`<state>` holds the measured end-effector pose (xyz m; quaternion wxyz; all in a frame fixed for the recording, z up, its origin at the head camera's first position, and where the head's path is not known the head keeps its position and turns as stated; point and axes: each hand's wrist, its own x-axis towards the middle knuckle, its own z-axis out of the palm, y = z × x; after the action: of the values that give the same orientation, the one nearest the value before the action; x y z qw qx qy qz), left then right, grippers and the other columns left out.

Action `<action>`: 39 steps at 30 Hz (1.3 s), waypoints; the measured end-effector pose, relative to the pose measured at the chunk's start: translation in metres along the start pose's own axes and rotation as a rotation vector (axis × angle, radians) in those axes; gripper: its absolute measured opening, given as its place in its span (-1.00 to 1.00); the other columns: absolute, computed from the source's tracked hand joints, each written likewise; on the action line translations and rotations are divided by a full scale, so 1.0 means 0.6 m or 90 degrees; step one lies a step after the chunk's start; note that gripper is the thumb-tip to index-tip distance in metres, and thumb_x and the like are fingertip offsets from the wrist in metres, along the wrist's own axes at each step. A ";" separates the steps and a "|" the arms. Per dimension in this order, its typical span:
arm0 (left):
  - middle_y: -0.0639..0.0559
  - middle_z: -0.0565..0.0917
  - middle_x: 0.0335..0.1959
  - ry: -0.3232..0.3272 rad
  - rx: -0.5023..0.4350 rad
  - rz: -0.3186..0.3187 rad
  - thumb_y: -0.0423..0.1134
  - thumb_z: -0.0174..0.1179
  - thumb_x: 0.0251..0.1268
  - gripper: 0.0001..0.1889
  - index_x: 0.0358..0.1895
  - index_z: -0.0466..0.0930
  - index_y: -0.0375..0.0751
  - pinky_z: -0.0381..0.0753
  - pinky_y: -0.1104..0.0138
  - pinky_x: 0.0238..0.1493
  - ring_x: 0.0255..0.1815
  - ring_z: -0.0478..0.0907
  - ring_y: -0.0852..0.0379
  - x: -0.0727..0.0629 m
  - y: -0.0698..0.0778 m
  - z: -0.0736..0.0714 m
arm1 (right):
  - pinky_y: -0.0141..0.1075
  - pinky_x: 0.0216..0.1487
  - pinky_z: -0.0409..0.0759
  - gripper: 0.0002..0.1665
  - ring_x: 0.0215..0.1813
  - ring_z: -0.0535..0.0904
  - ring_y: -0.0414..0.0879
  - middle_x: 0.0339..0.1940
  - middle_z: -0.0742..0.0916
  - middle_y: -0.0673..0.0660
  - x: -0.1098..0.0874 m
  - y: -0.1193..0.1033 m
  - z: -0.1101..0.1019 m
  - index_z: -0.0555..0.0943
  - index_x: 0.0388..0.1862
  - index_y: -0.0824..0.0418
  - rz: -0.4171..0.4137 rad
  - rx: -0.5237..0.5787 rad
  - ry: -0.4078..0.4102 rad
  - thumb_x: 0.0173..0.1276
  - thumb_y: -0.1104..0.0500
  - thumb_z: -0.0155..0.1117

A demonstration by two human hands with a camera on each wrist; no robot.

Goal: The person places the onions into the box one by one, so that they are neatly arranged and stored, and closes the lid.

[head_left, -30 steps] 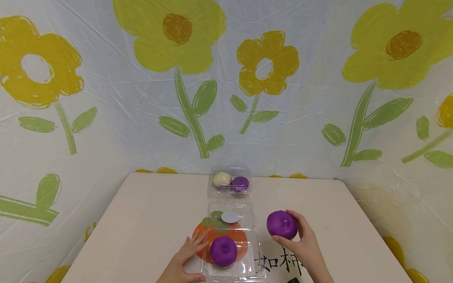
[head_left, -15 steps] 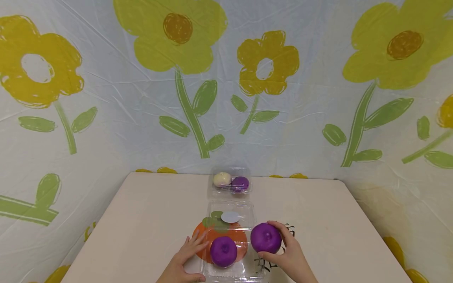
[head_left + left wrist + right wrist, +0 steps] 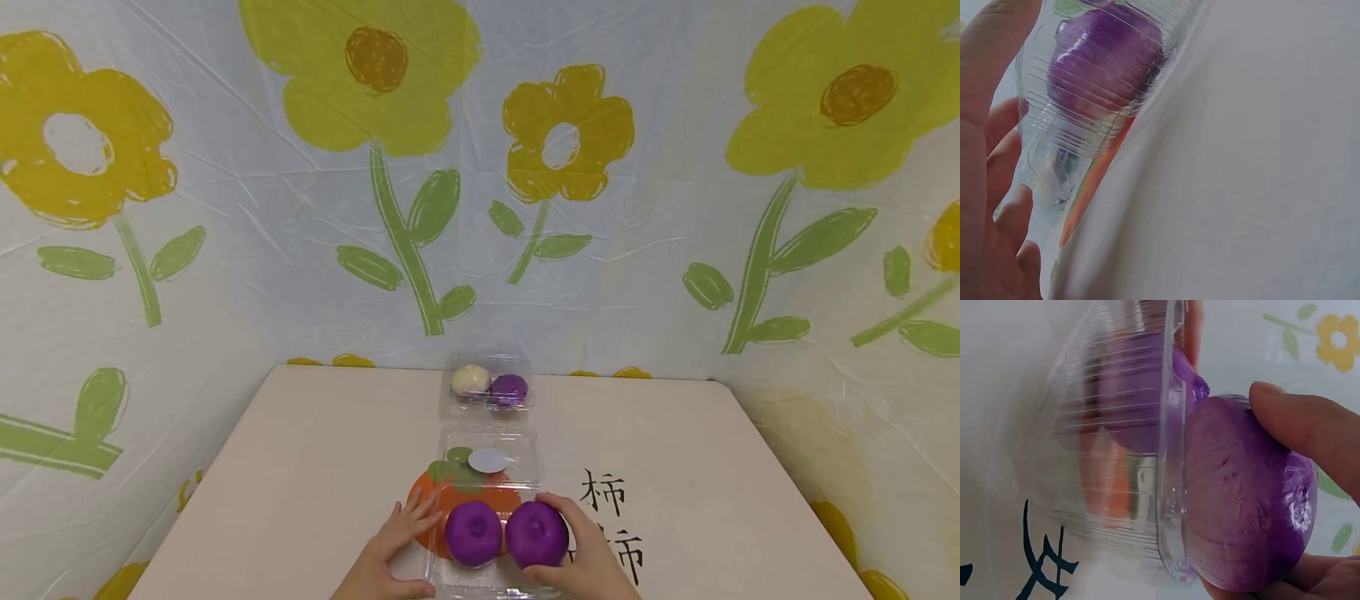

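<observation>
In the head view my right hand (image 3: 585, 557) grips a purple onion (image 3: 537, 533) between thumb and fingers. The onion is at the right side of an open clear plastic box (image 3: 487, 577). In the right wrist view, this held onion (image 3: 1250, 500) is at the rim of the box (image 3: 1172, 469), above its walls. A second purple onion (image 3: 473, 533) sits inside the box, toward the left. My left hand (image 3: 390, 550) lies along the box's left edge, fingers spread and fairly straight. The left wrist view shows the boxed onion (image 3: 1107, 59) through the ribbed wall.
The box's lid (image 3: 525, 454) lies folded back, with a white oval label (image 3: 488, 460). Beyond it stands another clear box (image 3: 450, 404) holding a cream onion (image 3: 470, 381) and a purple one (image 3: 509, 389). The tabletop (image 3: 337, 450) carries an orange persimmon print and black characters (image 3: 604, 493).
My right hand has brought the held onion leftward and toward me, from beside the box to its right side. The left hand and the box have stayed put.
</observation>
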<state>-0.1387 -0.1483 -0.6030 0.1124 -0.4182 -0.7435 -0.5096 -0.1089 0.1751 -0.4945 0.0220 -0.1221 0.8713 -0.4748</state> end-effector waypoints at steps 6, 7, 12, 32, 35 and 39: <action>-0.41 0.17 0.50 0.000 -0.002 -0.003 -0.16 0.54 -0.01 -0.10 0.42 0.31 -0.39 -0.38 0.49 0.49 0.51 -0.10 -0.48 0.000 0.000 0.000 | -0.23 0.10 0.56 0.02 0.19 0.52 -0.02 0.25 0.56 0.11 0.000 0.003 0.004 0.38 0.38 0.19 -0.017 -0.025 -0.047 -0.06 0.02 0.66; -0.41 0.17 0.50 0.000 -0.002 -0.004 -0.16 0.54 -0.01 -0.10 0.42 0.31 -0.38 -0.38 0.49 0.49 0.51 -0.10 -0.47 0.000 0.000 0.000 | -0.20 0.10 0.57 0.03 0.20 0.51 0.02 0.26 0.55 0.13 0.001 0.001 0.005 0.38 0.39 0.20 -0.016 -0.033 -0.053 -0.05 0.01 0.65; -0.38 0.16 0.51 -0.001 -0.005 -0.013 -0.17 0.54 -0.01 -0.10 0.43 0.31 -0.36 -0.38 0.50 0.49 0.53 -0.11 -0.43 -0.002 0.000 0.001 | 0.18 0.09 0.57 0.06 0.30 0.42 0.33 0.34 0.48 0.34 0.003 -0.012 0.009 0.37 0.39 0.28 -0.004 -0.086 -0.072 -0.05 -0.01 0.64; -0.39 0.16 0.51 0.001 -0.004 -0.007 -0.14 0.53 0.01 -0.11 0.42 0.32 -0.36 -0.37 0.51 0.48 0.52 -0.10 -0.46 -0.001 0.001 0.000 | 0.25 0.37 0.26 0.06 0.40 0.32 0.34 0.16 0.61 0.32 0.029 -0.031 0.035 0.49 0.20 0.46 -0.072 -0.368 -0.110 -0.13 -0.21 0.60; -0.39 0.16 0.50 0.001 0.001 -0.008 -0.14 0.53 0.02 -0.11 0.43 0.32 -0.36 -0.37 0.51 0.48 0.51 -0.10 -0.46 0.000 0.002 0.000 | 0.26 0.39 0.22 0.08 0.42 0.30 0.32 0.12 0.64 0.29 0.029 -0.029 0.035 0.50 0.22 0.45 -0.068 -0.381 -0.124 -0.07 -0.30 0.54; -0.39 0.17 0.50 0.002 0.005 -0.011 -0.14 0.53 0.02 -0.12 0.43 0.32 -0.36 -0.37 0.51 0.48 0.51 -0.10 -0.46 0.000 0.005 0.000 | 0.28 0.39 0.21 0.11 0.44 0.28 0.31 0.09 0.65 0.28 0.027 -0.025 0.036 0.48 0.25 0.44 -0.075 -0.380 -0.127 -0.03 -0.36 0.49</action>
<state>-0.1367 -0.1477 -0.6010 0.1106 -0.4107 -0.7488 -0.5083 -0.1186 0.1456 -0.4926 0.0429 -0.2191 0.9572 -0.1842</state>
